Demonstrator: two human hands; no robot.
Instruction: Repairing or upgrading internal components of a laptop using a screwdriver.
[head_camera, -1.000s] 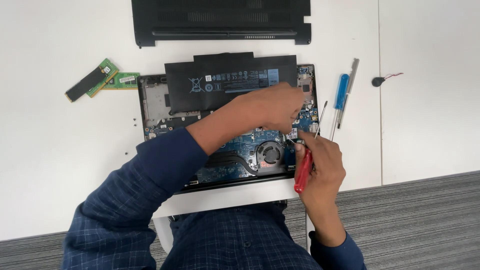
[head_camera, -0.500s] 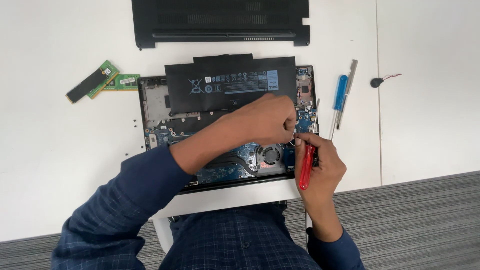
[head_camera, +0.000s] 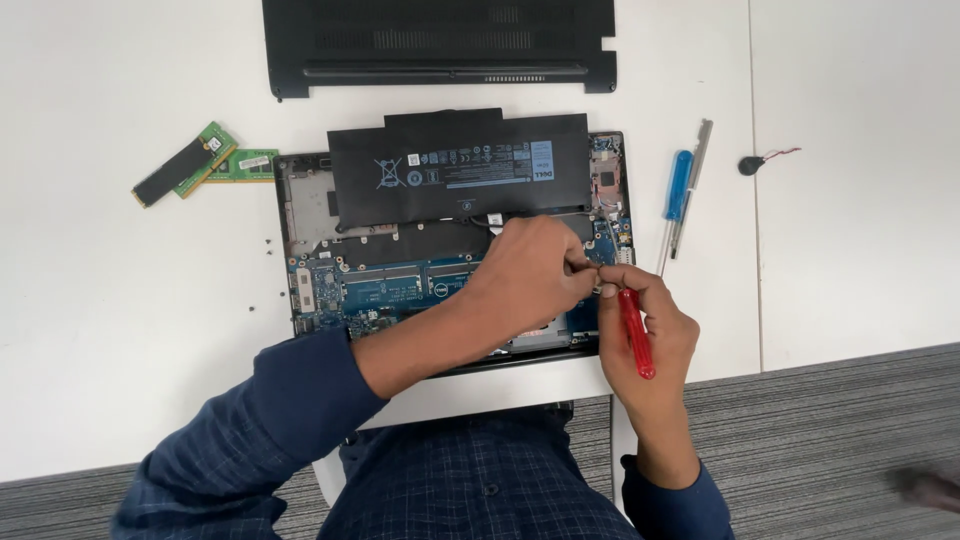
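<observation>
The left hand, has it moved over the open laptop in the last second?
Yes. The left hand slid down toward the laptop's front edge, away from the black battery; its fingers now meet the right hand holding the red screwdriver.

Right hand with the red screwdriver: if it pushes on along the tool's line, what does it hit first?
The right hand holds the red screwdriver tip up and slightly left. Almost at once it would meet the left hand's fingertips, pinching at the tip, then the laptop's board below. Depth is unclear from above.

White table (head_camera: 120, 330) stands over grey striped carpet (head_camera: 830, 440).
</observation>
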